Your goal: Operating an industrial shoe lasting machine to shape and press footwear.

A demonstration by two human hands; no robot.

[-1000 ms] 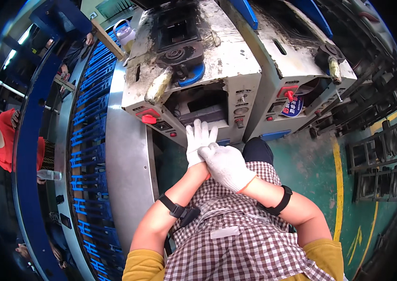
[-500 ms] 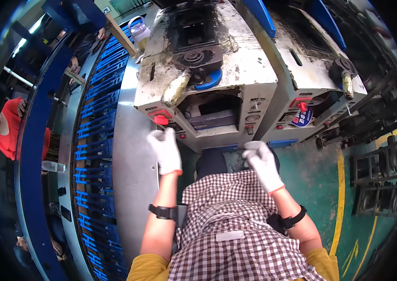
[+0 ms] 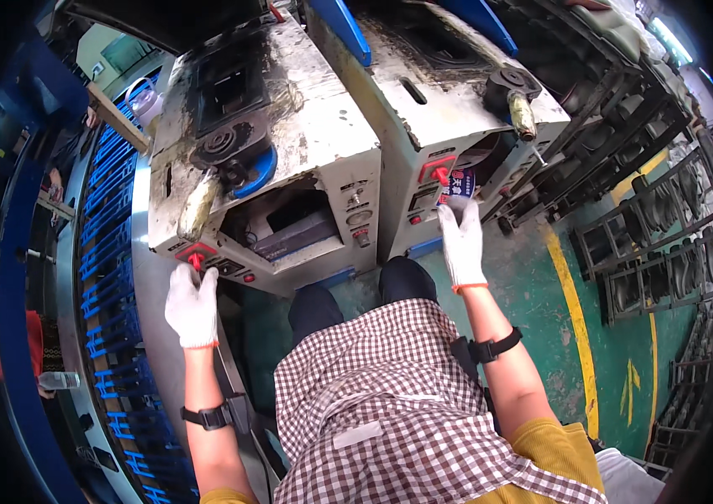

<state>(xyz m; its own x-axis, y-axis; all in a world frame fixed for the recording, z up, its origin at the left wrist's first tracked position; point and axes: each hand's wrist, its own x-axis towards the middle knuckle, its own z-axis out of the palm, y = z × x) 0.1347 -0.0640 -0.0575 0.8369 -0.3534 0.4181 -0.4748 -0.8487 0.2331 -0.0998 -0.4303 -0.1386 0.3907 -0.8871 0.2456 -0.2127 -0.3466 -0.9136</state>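
Observation:
Both of my hands wear white gloves with orange cuffs. My left hand [image 3: 192,307] is raised to the front of the near-left machine [image 3: 314,92], thumb and forefinger apart just below its red rotary switch [image 3: 196,259]. Whether the fingertips touch the switch cannot be made out. My right hand [image 3: 462,245] is up before the second machine [image 3: 449,92], fingers parted and nothing seen between them. Its fingertips are near a blue oval label [image 3: 460,184], below that machine's red switch [image 3: 438,170]. A wrapped handle [image 3: 198,206] slants down above my left hand.
Left of me runs a metal-edged conveyor with blue slats [image 3: 108,277]. A person in red is partly visible beyond it. Dark racks [image 3: 650,244] with shoe-like shapes stand on the right, past a yellow floor line [image 3: 570,311]. A clear bottle [image 3: 59,380] lies at far left.
My view has swung right, so the machines appear further left. My left hand has come closer to the left machine's switch; my right hand has moved up to the second machine's front.

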